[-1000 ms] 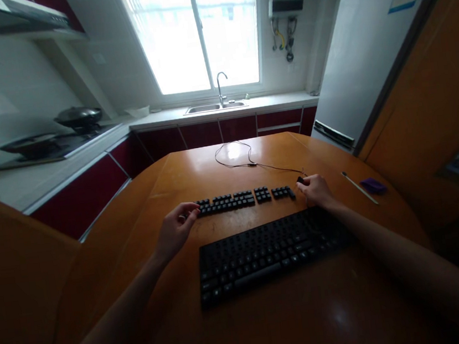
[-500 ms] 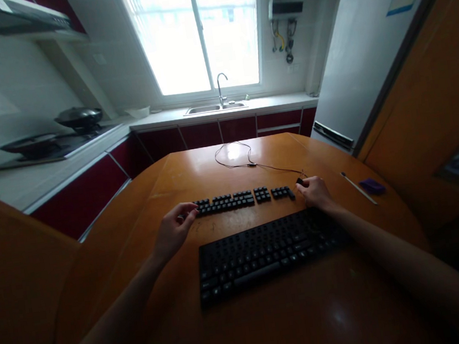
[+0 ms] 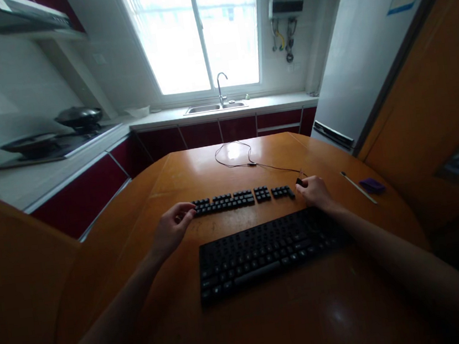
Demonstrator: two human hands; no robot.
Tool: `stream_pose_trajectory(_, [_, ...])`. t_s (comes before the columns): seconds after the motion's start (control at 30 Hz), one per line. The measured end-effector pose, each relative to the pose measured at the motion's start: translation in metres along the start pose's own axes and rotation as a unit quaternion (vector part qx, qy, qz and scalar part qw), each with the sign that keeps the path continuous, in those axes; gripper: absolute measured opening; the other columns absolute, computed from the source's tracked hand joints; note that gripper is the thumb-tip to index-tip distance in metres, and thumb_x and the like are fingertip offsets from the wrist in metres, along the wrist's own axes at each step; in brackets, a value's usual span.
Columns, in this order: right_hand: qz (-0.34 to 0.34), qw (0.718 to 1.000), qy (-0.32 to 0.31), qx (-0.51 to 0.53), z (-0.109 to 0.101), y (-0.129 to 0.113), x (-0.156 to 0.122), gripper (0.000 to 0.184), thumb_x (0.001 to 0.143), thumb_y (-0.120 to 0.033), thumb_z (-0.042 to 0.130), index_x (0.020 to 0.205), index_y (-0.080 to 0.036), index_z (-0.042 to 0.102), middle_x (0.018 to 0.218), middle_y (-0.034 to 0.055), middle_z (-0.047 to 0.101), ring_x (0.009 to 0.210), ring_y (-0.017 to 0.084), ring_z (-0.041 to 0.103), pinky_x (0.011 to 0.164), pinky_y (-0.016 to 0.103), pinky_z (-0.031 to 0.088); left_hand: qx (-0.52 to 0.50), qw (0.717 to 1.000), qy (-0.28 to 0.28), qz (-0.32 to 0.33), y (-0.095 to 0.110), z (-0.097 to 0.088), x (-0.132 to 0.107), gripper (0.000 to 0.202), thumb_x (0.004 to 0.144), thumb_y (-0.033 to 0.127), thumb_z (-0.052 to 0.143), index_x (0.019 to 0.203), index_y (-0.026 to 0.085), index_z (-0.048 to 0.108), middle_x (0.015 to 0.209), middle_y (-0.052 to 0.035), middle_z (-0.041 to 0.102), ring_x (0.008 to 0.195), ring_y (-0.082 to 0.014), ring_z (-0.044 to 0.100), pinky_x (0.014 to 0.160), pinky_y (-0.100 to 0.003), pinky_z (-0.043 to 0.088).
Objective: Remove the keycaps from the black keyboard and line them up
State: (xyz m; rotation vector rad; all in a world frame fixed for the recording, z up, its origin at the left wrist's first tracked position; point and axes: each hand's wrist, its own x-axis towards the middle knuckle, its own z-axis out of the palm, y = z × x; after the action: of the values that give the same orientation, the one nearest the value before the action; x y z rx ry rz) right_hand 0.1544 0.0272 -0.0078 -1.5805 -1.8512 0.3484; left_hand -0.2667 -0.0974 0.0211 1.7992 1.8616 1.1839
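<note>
Several loose black keycaps (image 3: 233, 200) lie in grouped rows on the wooden table. My left hand (image 3: 173, 228) is at the left end of these rows, thumb and forefinger closed on the end keycap, which they partly hide. At the rows' right end, my right hand (image 3: 316, 191) pinches a small black keycap (image 3: 299, 182). Thin wire-like strands stand up beside those fingers; what they belong to is unclear. Nearer to me lies a black keyboard (image 3: 260, 257), slightly slanted, its upper key rows bare of caps. My right forearm passes over its right end.
A thin black cable (image 3: 231, 166) loops across the far table. To the right lie a slim white stick with a dark tip (image 3: 359, 187) and a purple piece (image 3: 372, 185). Beyond the table are a sink (image 3: 205, 108), a stove with pans (image 3: 76, 117) and a fridge (image 3: 359, 50).
My left hand has shifted slightly left at the end of the keycap rows. My right hand stays almost in place, and the keyboard has not moved.
</note>
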Motion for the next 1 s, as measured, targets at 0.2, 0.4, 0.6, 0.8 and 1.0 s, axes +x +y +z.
stream_pose_trajectory(0.2, [0.005, 1.000, 0.004, -0.007, -0.002, -0.002, -0.002, 0.032, 0.079, -0.033, 0.056, 0.052, -0.016, 0.060, 0.052, 0.0070, 0.062, 0.055, 0.018, 0.060, 0.054, 0.028, 0.029, 0.006, 1.000, -0.008, 0.004, -0.002, 0.001, 0.000, 0.035, 0.084, 0.047, 0.059, 0.099, 0.017, 0.069, 0.092, -0.0052, 0.073, 0.071, -0.0167, 0.062, 0.064, -0.026, 0.046])
stream_pose_trajectory(0.4, [0.000, 1.000, 0.006, -0.009, 0.001, -0.001, 0.005, 0.031, 0.080, -0.033, 0.057, 0.054, -0.016, 0.061, 0.054, 0.0081, 0.064, 0.058, 0.019, 0.062, 0.055, 0.027, 0.030, 0.007, 1.000, -0.013, 0.005, -0.003, 0.000, 0.001, 0.034, 0.084, 0.046, 0.060, 0.099, 0.017, 0.069, 0.093, -0.0056, 0.073, 0.072, -0.0171, 0.062, 0.064, -0.026, 0.047])
stream_pose_trajectory(0.6, [-0.004, 1.000, 0.003, -0.006, 0.007, 0.000, 0.009, 0.031, 0.081, -0.033, 0.057, 0.056, -0.015, 0.064, 0.057, 0.0089, 0.066, 0.060, 0.020, 0.063, 0.054, 0.027, 0.030, 0.005, 1.000, -0.019, 0.005, -0.004, 0.002, 0.000, 0.034, 0.084, 0.045, 0.060, 0.099, 0.017, 0.069, 0.093, -0.0055, 0.072, 0.071, -0.0166, 0.062, 0.065, -0.027, 0.047])
stream_pose_trajectory(0.8, [-0.001, 1.000, 0.009, -0.005, 0.004, 0.001, 0.008, 0.031, 0.081, -0.033, 0.056, 0.057, -0.015, 0.065, 0.056, 0.0078, 0.065, 0.058, 0.019, 0.062, 0.054, 0.027, 0.031, -0.001, 1.000, -0.020, 0.005, -0.005, 0.001, 0.000, 0.033, 0.084, 0.045, 0.060, 0.098, 0.017, 0.068, 0.093, -0.0051, 0.072, 0.071, -0.0161, 0.062, 0.064, -0.026, 0.047])
stream_pose_trajectory(1.0, [-0.011, 1.000, 0.015, -0.003, 0.005, 0.000, 0.008, 0.031, 0.080, -0.033, 0.056, 0.055, -0.016, 0.063, 0.056, 0.0082, 0.065, 0.057, 0.020, 0.061, 0.054, 0.028, 0.031, 0.001, 1.000, -0.019, 0.005, -0.003, 0.001, 0.000, 0.033, 0.083, 0.045, 0.060, 0.098, 0.017, 0.069, 0.091, -0.0052, 0.072, 0.071, -0.0169, 0.062, 0.065, -0.027, 0.048])
